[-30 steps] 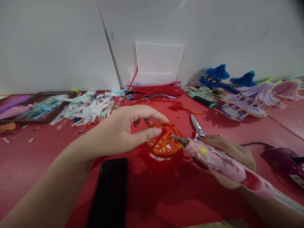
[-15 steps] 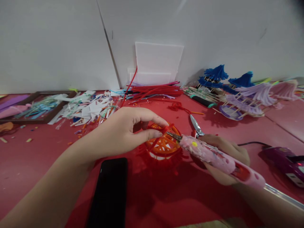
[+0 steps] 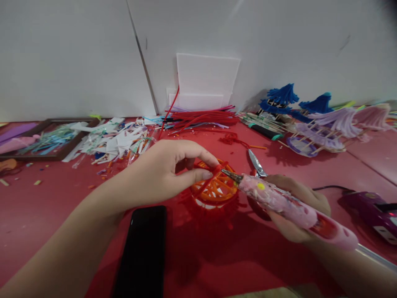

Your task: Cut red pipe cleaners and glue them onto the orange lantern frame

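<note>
Thumb and forefinger of my left hand (image 3: pixel 173 174) pinch a red pipe cleaner (image 3: pixel 215 171) above a round orange and red openwork piece (image 3: pixel 217 190) with white showing through its gaps. My right hand (image 3: pixel 297 203) is wrapped round a pink glue gun (image 3: pixel 279 203), with a clear glue stick coming out of its rear. The gun's dark metal nozzle points left and sits at or very close to the red pipe cleaner, by my left fingertips; whether they touch I cannot tell. Scissors (image 3: pixel 257 163) lie just behind the gun, their handles partly hidden.
A black phone (image 3: pixel 142 252) lies at front left. Red pipe cleaners (image 3: pixel 201 120) are heaped before white boards (image 3: pixel 207 76). Paper scraps (image 3: pixel 119 138) and a brown frame (image 3: pixel 58 155) are on the left. Small blue and lilac roofed models (image 3: pixel 322 128) and a purple power strip (image 3: pixel 375 215) occupy the right.
My right hand and the glue gun have shifted slightly right, the nozzle drawing a little away from my left fingertips. My left hand keeps its pinch almost unmoved.
</note>
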`<state>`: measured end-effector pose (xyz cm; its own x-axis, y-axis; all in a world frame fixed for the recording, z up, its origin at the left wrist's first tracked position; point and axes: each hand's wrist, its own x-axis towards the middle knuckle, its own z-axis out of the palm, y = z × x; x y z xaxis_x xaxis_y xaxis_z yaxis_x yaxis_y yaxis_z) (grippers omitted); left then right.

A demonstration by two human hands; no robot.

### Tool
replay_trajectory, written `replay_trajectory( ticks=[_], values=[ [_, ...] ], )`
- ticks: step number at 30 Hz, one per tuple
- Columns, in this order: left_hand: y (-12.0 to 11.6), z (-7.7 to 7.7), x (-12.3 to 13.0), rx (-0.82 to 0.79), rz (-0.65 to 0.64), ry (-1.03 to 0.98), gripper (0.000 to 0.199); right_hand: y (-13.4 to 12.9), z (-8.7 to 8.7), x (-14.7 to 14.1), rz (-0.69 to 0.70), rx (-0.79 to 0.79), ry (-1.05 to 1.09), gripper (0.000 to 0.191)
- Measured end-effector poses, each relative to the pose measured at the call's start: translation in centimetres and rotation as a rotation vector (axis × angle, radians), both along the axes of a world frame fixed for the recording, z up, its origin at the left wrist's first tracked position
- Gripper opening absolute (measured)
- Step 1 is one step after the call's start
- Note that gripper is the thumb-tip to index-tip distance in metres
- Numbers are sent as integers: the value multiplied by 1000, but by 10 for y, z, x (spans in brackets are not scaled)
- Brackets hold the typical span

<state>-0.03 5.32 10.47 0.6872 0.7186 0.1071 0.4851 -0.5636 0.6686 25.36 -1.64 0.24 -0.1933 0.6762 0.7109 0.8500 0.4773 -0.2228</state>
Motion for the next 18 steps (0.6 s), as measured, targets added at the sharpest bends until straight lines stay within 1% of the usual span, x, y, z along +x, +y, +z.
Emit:
replay_trajectory(
  ticks=[3,6,11,14,18],
  values=[
    [0,0,0,8,6,1,17,0,1,1,32,19,-24,3],
    [-1,0,0,4,16,10,18,1,5,0,43,42,-2,5],
    [0,1,0,-7,24,28,18,4,12,-2,104,85,36,5],
    [-1,1,1,-11,29,28,15,4,14,-1,109,86,63,4],
    [-1,0,1,25,32,15,13,4,16,5,151,50,23,7]
  ],
)
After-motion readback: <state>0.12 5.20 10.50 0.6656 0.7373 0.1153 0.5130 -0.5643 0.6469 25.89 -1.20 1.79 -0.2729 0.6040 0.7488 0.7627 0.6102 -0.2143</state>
